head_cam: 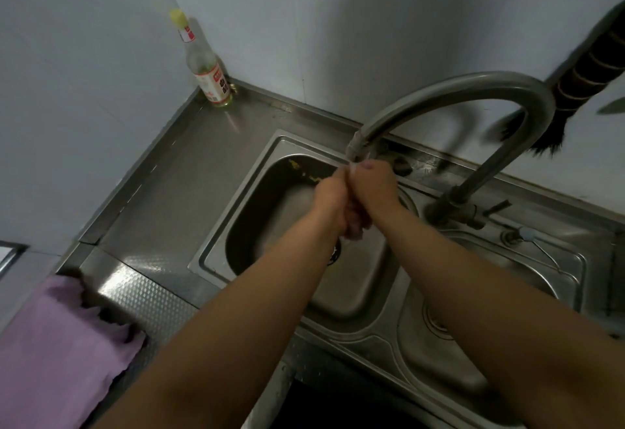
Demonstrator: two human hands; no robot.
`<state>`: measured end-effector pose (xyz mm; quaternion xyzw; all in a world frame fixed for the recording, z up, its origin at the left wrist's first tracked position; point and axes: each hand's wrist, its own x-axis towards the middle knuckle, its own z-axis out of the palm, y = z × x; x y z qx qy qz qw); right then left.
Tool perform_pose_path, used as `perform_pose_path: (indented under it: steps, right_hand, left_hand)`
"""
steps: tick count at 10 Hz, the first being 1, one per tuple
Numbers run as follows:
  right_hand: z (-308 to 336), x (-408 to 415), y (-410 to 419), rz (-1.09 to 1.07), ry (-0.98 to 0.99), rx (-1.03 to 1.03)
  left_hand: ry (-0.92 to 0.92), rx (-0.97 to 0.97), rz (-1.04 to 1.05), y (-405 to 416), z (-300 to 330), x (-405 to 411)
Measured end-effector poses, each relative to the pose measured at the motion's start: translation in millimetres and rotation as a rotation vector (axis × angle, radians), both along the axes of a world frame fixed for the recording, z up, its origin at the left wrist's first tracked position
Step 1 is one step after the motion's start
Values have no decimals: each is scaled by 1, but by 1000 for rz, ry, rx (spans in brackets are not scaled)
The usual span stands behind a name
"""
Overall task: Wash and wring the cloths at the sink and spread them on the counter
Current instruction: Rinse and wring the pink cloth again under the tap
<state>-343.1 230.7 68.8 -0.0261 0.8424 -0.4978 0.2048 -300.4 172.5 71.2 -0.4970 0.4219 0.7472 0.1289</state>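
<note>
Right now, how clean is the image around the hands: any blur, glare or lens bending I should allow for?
Head view: hands motion-blurred under the tap, so what they hold is unreadable; glare streaks on the counter; wide-angle bending curves the sink edges; the cloth at lower left is soft.

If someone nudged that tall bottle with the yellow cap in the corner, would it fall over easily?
Probably fairly easily: the bottle is tall and narrow, and looks almost empty, with only a little yellowish liquid at the bottom, so likely light. It stands on smooth steel counter, so it may slide first. The corner walls behind would likely catch it.
</note>
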Motion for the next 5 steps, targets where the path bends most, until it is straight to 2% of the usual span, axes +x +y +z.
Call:
perform_pose_path:
  steps: [1, 2, 3, 4, 5]
  right_hand:
    - [3, 18, -4, 86, 100, 46]
    - [3, 15, -3, 177, 172, 162]
    - [1, -4, 0, 88, 174, 167]
    - [4, 24, -6, 155, 201, 153]
    - [6, 16, -2, 203, 179, 247]
  left_hand:
    - [37, -76, 112, -5, -2, -6]
    - [115, -29, 145, -2, -5, -6]
    - [100, 35, 146, 4, -1, -6]
    - [126, -51, 187, -13, 2, -11]
    - [36, -11, 141, -10, 4, -6]
